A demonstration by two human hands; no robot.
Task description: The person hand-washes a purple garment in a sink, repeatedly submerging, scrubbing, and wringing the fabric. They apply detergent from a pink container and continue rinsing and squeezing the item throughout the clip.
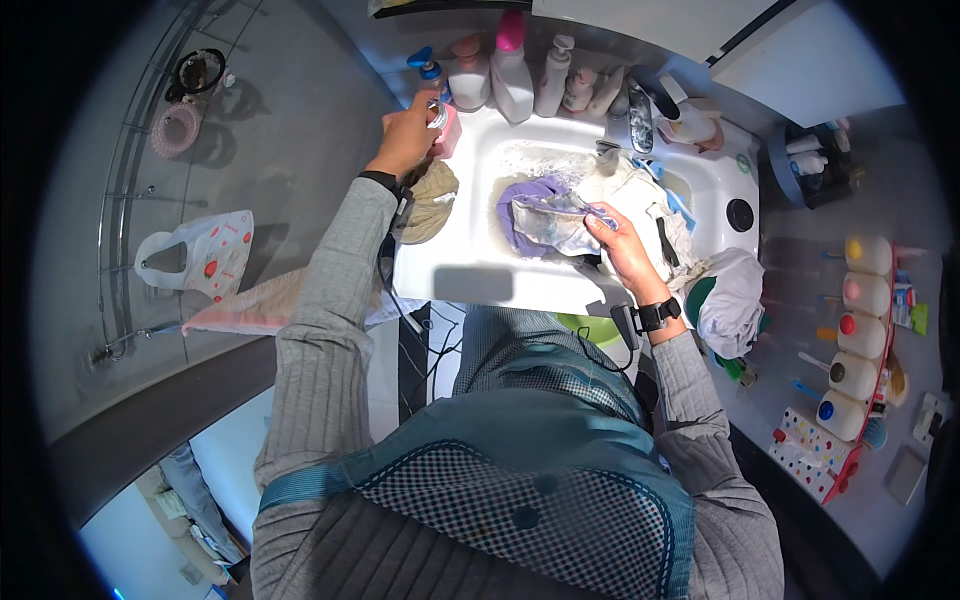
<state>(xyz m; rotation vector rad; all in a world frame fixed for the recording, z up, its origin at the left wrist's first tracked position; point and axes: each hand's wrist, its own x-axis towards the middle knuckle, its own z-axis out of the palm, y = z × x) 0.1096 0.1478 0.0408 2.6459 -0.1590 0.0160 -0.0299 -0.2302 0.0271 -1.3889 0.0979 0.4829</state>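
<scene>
My left hand [409, 135] is at the sink's back left corner, its fingers curled on a pink container [448, 133] with a shiny rim. Part of that container is behind the fingers. My right hand [615, 236] pinches the edge of a pale, stained cloth with purple trim [551, 225] above the basin. Beneath it a purple cloth [514, 221] lies in sudsy water. Cream-coloured cloth [626, 187] is heaped on the right of the white sink [420, 270], with blue pieces beside it.
An olive cloth [429, 202] hangs on the left rim, a bundled white cloth [727, 304] by the right. Several bottles, including one with a pink cap [514, 79], line the back edge. A wire rack [109, 195] is on the left wall, a toothbrush holder [862, 337] on the right.
</scene>
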